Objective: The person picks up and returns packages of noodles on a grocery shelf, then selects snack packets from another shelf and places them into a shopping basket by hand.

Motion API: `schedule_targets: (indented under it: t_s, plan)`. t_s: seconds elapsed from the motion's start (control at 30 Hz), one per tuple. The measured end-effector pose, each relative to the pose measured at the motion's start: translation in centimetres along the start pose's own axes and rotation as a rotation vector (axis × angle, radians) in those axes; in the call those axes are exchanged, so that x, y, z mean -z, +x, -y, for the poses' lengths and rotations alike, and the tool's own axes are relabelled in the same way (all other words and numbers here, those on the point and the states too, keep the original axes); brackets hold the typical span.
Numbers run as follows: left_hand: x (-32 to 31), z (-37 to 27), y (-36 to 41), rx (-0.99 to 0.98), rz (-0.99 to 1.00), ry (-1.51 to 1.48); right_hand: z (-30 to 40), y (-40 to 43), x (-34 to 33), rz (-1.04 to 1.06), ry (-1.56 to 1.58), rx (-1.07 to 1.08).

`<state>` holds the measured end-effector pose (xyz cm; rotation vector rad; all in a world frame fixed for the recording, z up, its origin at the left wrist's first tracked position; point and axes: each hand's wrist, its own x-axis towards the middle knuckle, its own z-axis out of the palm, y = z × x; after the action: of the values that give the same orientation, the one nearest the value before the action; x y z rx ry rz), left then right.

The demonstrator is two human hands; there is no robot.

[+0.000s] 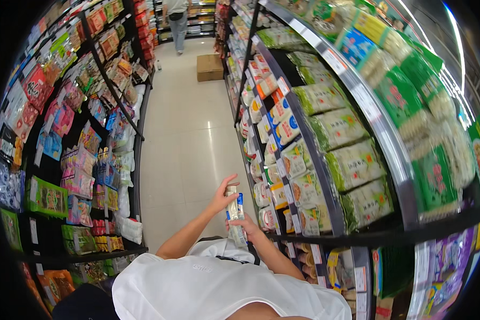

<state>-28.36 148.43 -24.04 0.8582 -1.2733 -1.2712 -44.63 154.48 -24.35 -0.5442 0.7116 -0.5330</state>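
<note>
A narrow pale plastic packet with blue and white printing is held upright in front of my body; it may be two packets pressed together. My left hand grips its upper end, with the thumb across the front and the index finger raised past the top. Lower down, my right hand wraps around the packet from the right side. The writing on it is too small to read, and my fingers cover part of it.
Shelves of bagged dried noodles rise close on my right. On my left hang racks of packaged snacks. Ahead along the tiled aisle floor are a cardboard box, a small bottle and another person.
</note>
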Motion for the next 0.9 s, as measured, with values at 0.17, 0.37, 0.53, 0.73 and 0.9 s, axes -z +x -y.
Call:
schedule_targets:
  t_s: [0.17, 0.37, 0.53, 0.73, 0.9]
  plan:
    - [3.8, 0.0, 0.3, 0.218, -0.004, 0.198, 1.0, 3.3, -0.3, 0.122, -0.029, -0.116]
    - [5.7, 0.7, 3.1, 0.271, -0.217, 0.096, 4.6, 8.2, 0.6, 0.218, 0.064, -0.21]
    - [8.9, 1.9, 10.9, 0.283, -0.282, 0.219, 10.6, 14.3, 0.7, 0.232, 0.05, -0.265]
    - [11.3, 0.8, 21.6, 0.424, -0.331, 0.228, 17.3, 21.6, 1.7, 0.217, -0.037, -0.207]
    - [13.2, 4.8, 27.9, 0.302, -0.431, -0.051, 21.3, 25.8, 2.6, 0.175, 0.05, -0.103]
